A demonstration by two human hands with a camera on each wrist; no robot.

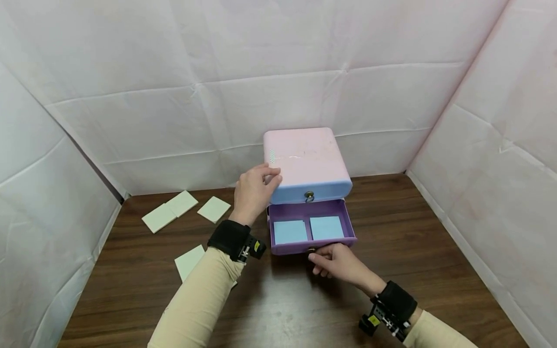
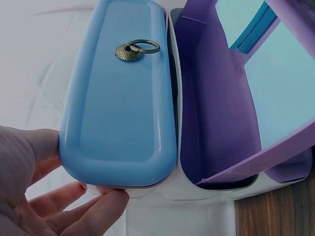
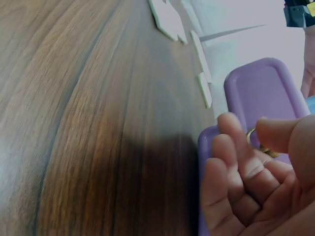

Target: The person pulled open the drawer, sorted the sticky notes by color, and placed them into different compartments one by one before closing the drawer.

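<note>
the left hand (image 1: 252, 193) rests straight fingers on the pink plastic two-drawer box (image 1: 304, 157) at the back of the wooden tabletop (image 1: 283, 309), steadying it; the right hand (image 1: 339, 263) pinches the brass ring pull (image 3: 252, 138) of the open purple lower drawer (image 1: 310, 227).

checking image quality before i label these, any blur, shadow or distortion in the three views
Head view: sharp and evenly lit, wide-lens bend at the wall edges, soft shadow on the table under the right hand. Left wrist view: very close, the blue drawer shows glossy glare, the left hand is soft. Right wrist view: the fingers are blurred, with a dark shadow on the wood beside them.
</note>
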